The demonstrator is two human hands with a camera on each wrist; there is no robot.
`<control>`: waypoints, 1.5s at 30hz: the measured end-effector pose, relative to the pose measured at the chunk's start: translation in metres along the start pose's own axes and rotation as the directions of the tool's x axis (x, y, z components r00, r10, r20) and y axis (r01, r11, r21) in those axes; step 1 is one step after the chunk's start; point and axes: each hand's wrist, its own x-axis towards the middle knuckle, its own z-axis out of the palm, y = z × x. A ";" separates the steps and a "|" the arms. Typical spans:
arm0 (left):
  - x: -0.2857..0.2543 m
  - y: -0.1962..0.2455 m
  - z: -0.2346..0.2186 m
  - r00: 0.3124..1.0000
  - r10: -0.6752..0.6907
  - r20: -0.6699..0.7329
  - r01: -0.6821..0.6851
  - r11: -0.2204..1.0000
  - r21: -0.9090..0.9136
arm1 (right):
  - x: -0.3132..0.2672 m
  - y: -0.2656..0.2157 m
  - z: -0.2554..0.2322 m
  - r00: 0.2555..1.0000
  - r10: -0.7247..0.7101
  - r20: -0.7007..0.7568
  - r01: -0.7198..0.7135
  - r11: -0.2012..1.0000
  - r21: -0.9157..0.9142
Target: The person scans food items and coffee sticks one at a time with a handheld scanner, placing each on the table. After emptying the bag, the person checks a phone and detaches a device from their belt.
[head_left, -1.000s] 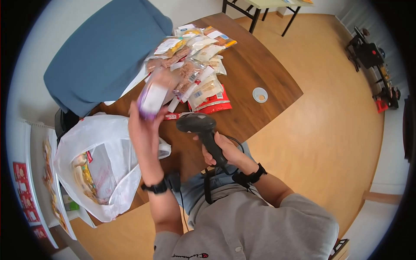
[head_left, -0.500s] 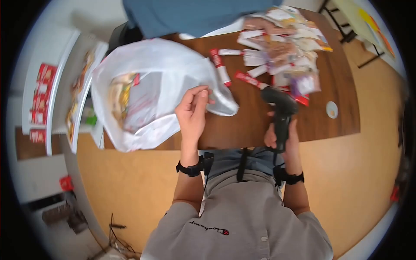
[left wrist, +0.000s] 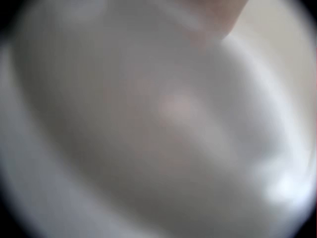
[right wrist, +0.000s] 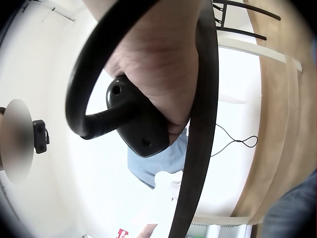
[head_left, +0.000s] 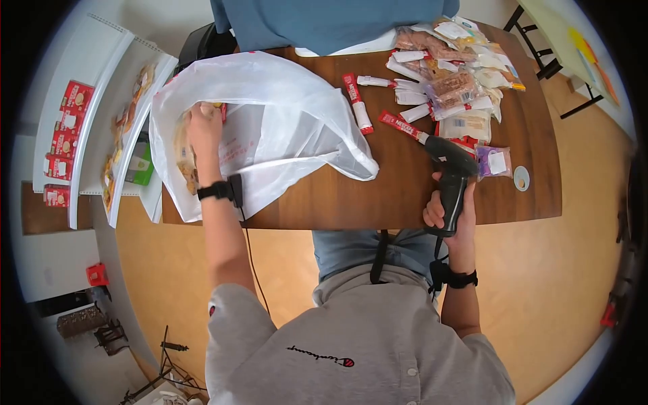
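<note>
My left hand (head_left: 204,131) reaches inside a white plastic bag (head_left: 283,81), over some yellowish food packets (head_left: 183,152) at its left side. The fingertips are hidden, and I cannot tell whether they grip a packet. In the left wrist view, blurred white plastic fills most of the picture, with a bit of the hand at the top. My right hand (head_left: 466,212) grips a black handheld barcode scanner (head_left: 451,162) by its handle, above the table's front edge. Its butt and cable (right wrist: 106,121) show in the right wrist view. Beside the scanner's head lies a small purple packet (head_left: 496,162).
A pile of food packets (head_left: 459,84) covers the right back of the wooden table (head_left: 297,206). Red-and-white stick sachets (head_left: 358,104) lie between bag and pile. A small round white dish (head_left: 521,179) is at the right. Shelves (head_left: 101,128) with red boxes stand left.
The left hand put the purple packet down at the right, then moved left across the table and into the bag. The right hand has kept hold of the barcode scanner; the head view has turned.
</note>
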 end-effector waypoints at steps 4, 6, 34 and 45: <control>0.020 0.008 0.022 0.981 0.057 0.188 -0.100 0.968 0.230 | -0.003 0.001 0.002 1.000 -0.011 -0.019 0.012 1.000 0.018; 0.015 0.019 0.020 0.984 0.021 0.176 -0.055 0.980 0.189 | -0.002 0.000 0.001 1.000 -0.016 -0.009 0.016 1.000 0.020; -0.099 0.032 -0.114 0.798 -0.261 0.543 0.543 0.703 -0.460 | 0.001 0.001 -0.002 0.998 0.031 0.052 -0.034 0.998 0.048; -0.125 0.045 -0.119 0.858 -0.303 0.415 0.380 0.917 -0.117 | -0.001 0.002 -0.007 0.998 -0.010 0.055 0.007 0.998 0.062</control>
